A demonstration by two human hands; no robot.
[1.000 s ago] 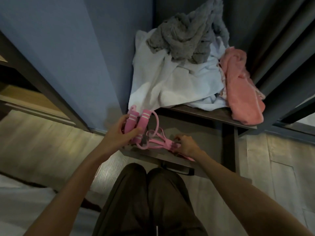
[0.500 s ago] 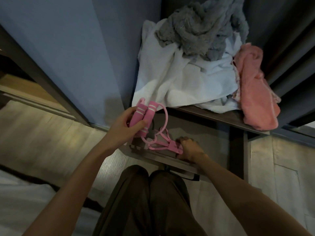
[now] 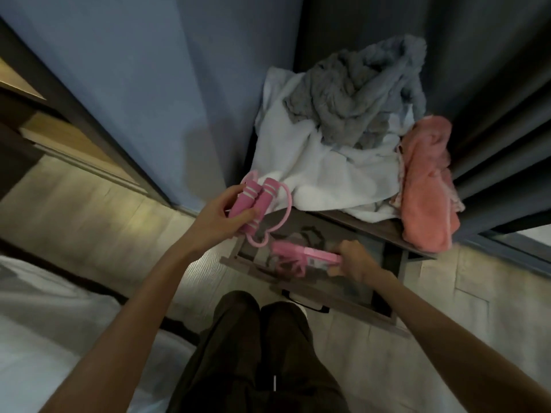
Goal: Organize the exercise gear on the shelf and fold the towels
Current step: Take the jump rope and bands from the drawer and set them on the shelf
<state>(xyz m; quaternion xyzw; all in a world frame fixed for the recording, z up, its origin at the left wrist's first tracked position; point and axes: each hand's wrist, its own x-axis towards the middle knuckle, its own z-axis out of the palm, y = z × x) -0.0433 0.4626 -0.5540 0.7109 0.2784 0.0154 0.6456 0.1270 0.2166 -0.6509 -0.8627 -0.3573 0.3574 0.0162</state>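
Pink rope handles [image 3: 252,205] sit gripped together in your left hand [image 3: 219,220] while your right hand [image 3: 356,260] pinches the cord bundle [image 3: 298,254] at the lower shelf [image 3: 331,293], likely taming slack; towels [image 3: 313,165] lie heaped above.

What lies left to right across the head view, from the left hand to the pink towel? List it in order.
left hand → pink foam handles → pink bar → right hand → pink towel. White towel and grey towel span several of these; omitted.

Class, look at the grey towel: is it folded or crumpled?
Crumpled: the grey towel lies bunched in a heap atop the white towel, with no flat folds.
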